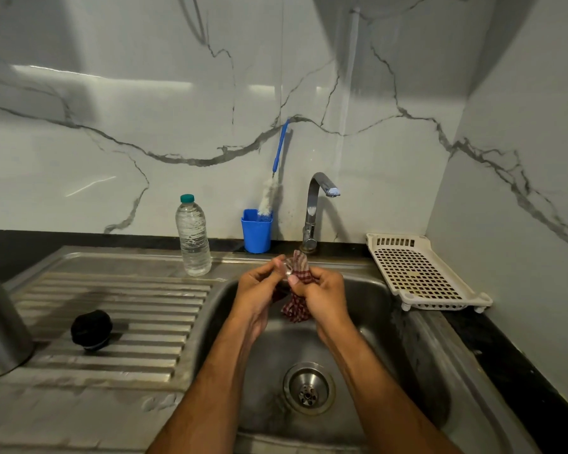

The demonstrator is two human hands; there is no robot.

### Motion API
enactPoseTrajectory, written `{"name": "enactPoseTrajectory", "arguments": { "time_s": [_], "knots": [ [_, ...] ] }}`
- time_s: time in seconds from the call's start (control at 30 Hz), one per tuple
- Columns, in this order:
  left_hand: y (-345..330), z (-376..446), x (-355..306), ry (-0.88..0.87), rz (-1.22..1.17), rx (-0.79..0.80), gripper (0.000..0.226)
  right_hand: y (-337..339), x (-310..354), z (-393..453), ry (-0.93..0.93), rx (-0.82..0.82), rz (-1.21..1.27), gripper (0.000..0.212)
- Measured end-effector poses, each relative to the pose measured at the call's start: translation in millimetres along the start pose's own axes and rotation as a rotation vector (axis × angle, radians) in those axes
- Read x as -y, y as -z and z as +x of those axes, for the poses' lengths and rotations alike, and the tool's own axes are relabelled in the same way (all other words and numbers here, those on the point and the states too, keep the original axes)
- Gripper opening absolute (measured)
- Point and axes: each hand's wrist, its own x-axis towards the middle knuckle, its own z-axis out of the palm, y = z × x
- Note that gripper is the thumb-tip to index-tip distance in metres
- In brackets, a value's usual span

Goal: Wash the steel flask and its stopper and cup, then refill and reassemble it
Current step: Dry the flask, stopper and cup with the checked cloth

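Steel sink point(384, 326) with ribbed drainboard point(118, 309) across the lower frame, basin on the right, round drain point(309, 388) low in the basin. Marble-patterned wall point(145, 109) behind, meeting a side wall at the right. Steel flask point(0, 322) upright at the far left edge of the drainboard, mostly cropped, only its side visible. White perforated tray point(417, 273) on the dark counter right of the basin, one end overhanging the sink rim. Chrome tap point(315, 204) at the back of the basin, spout turned right. Clear water bottle point(193, 237) with green cap standing on the sink ledge left of the tap, well apart from the flask. Blue holder point(256, 231) between bottle and tap, with a blue-handled bottle brush point(274, 178) leaning out of it against the wall.

Both hands raised together over the back of the basin, below the tap. Left hand point(259, 290) curled, fingers and thumb pinching a small shiny steel piece, apparently the cup point(287, 268), mostly hidden by fingers and cloth. Right hand point(322, 293) closed round a red-and-white checked cloth point(297, 299), thumb pressing cloth against the cup; cloth bunched above the fingers and hanging below the palms.

Black stopper point(92, 329) lying on the drainboard ribs, near the flask but not touching it.
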Motion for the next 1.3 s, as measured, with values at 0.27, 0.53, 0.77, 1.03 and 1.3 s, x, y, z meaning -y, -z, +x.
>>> {"name": "enactPoseTrajectory", "arguments": {
  "time_s": [0.27,0.53,0.77,1.03,1.3],
  "knots": [
    [3,5,-10,0.295,0.127,0.013,0.074,-12,-25,-3,0.387,0.087,-0.540,0.004],
    [8,8,5,-0.580,0.759,-0.182,0.047,-10,8,-9,-0.372,0.068,0.516,0.021],
    [-3,22,0,0.030,0.196,0.037,0.048,5,13,-13,0.151,0.116,-0.093,0.009],
    [3,7,7,-0.692,1.001,-0.279,0.054,0,2,-5,-0.366,0.105,0.491,0.032],
    [-12,13,-4,0.063,0.311,-0.047,0.040,3,6,-11,0.171,0.122,-0.126,0.015]
  ]
}}
